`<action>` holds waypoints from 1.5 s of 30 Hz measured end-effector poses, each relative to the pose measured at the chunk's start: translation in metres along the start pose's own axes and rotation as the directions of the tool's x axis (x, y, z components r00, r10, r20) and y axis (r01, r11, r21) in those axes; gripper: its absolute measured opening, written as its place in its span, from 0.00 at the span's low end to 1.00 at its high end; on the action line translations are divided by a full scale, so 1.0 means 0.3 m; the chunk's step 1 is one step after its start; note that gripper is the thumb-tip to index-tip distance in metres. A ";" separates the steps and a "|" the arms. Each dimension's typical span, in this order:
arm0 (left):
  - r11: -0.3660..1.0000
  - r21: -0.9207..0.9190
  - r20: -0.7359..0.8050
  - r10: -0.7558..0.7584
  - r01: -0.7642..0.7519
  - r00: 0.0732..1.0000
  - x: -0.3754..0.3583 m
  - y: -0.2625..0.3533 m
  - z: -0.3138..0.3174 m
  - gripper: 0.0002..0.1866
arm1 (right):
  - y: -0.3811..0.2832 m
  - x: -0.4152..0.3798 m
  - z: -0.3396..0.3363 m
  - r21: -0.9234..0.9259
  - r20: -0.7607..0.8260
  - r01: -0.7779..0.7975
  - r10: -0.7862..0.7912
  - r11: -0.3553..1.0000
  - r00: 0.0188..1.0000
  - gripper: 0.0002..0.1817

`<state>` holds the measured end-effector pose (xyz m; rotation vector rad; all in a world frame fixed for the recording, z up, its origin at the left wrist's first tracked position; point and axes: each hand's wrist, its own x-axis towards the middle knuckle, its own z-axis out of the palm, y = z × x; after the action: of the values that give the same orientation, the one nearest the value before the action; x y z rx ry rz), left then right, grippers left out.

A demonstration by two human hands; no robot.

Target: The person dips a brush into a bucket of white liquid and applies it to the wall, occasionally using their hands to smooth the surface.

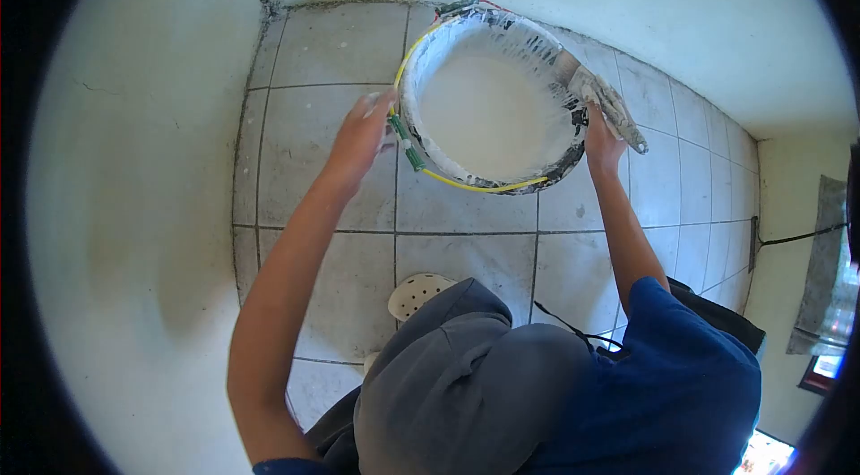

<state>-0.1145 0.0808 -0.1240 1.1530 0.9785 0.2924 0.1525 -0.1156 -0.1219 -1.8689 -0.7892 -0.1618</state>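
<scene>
A round bucket with a paint-smeared rim stands on the floor in front of me, holding creamy white liquid. My left hand is curled against its left side, next to a green grip on a yellow band around the rim. A second green grip lies at the far edge. On the right side, my right hand grasps the rim, fingertips partly hidden. A paint-caked flat tool, perhaps a brush or scraper, lies across that rim, its handle passing over my right hand.
Pale tiles with dark joints cover the floor. Walls rise close on the left and behind the bucket. My cream clog is below the bucket. A dark cord lies near my leg, and a curtain hangs far right.
</scene>
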 end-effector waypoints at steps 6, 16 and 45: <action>0.976 -0.216 0.025 -0.029 0.034 0.999 0.041 -0.034 0.049 0.27 | 0.019 -0.037 0.042 0.368 -0.053 -0.236 0.273 0.900 0.961 0.18; 0.992 -0.057 -0.010 -0.114 0.113 0.993 -0.051 0.069 0.040 0.29 | 0.031 -0.016 0.060 0.604 0.135 -0.439 0.457 0.665 0.879 0.19; 0.978 0.116 -0.193 -0.152 0.176 0.969 -0.541 0.011 -0.300 0.31 | -0.281 -0.021 0.541 0.188 0.899 0.303 -0.288 0.934 0.331 0.18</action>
<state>-0.2761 0.0333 -0.0464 1.1714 1.2641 0.2047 0.0591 0.0416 -0.1304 -1.7016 -1.9230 0.7610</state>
